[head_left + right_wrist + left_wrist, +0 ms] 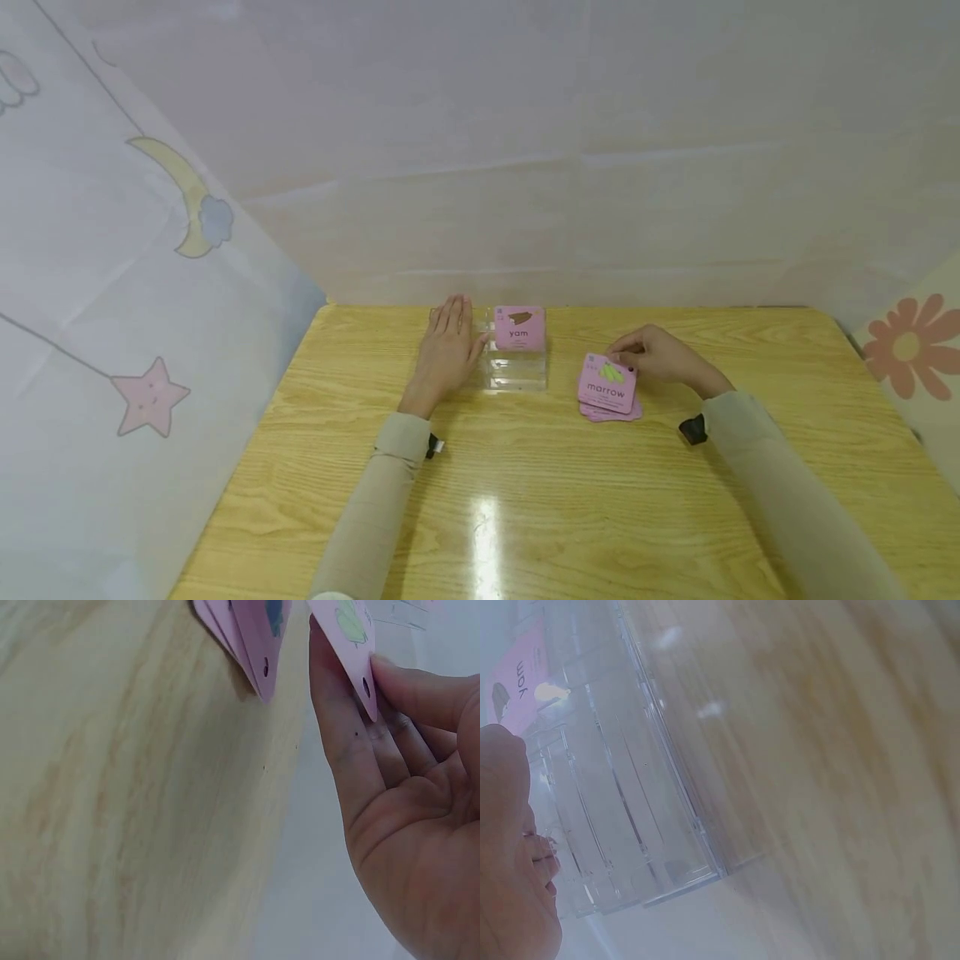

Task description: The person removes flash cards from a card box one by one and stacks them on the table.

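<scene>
My right hand (663, 360) pinches the top corner of a pink flash card (606, 385) printed "marrow" with a green vegetable picture. In the right wrist view that card (347, 645) is lifted apart from the stack of pink cards (238, 637) on the table. A clear plastic tiered rack (517, 372) stands near the table's back edge, and a pink "yam" card (519, 329) leans in its upper tier. My left hand (444, 350) rests at the rack's left side, fingers straight and thumb towards the yam card. Its fingertips are partly hidden in the left wrist view.
The wood-grain table (555, 500) meets a pale printed backdrop (480, 225) right behind the rack. Another backdrop panel with a moon and a star (152, 396) rises on the left. A red flower (911, 344) is printed at the right.
</scene>
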`<state>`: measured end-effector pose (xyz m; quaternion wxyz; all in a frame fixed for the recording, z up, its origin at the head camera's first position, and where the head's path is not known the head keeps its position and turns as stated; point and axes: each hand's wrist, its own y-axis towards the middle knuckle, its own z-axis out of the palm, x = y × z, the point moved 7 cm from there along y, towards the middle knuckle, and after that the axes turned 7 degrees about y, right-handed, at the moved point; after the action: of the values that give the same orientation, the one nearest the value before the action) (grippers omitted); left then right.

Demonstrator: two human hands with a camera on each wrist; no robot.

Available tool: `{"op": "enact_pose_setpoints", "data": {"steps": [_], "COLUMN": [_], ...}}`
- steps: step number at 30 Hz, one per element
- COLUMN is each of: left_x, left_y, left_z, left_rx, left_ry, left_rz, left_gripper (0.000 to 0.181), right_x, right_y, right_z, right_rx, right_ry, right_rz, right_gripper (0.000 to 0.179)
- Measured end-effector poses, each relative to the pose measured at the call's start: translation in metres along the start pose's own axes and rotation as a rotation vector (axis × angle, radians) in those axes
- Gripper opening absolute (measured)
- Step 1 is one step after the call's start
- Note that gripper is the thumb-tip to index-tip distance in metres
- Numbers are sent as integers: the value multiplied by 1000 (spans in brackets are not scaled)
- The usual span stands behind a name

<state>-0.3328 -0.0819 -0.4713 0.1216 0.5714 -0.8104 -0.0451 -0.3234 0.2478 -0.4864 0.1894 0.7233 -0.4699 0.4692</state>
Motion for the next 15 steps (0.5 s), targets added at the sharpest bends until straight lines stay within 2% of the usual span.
{"op": "enact_pose_setpoints", "data": {"steps": [15], "left_x": [1], "left_y": [1], "left_z": [-1], "left_rx": [-7], "left_ry": [12], "left_rz": [0], "left_gripper": [77], "right_x": [-5], "right_y": [4], "right_z": [6], "right_rx": [-4], "right_ry": [-64], "right_rz": [-24], "right_gripper": [24]}}
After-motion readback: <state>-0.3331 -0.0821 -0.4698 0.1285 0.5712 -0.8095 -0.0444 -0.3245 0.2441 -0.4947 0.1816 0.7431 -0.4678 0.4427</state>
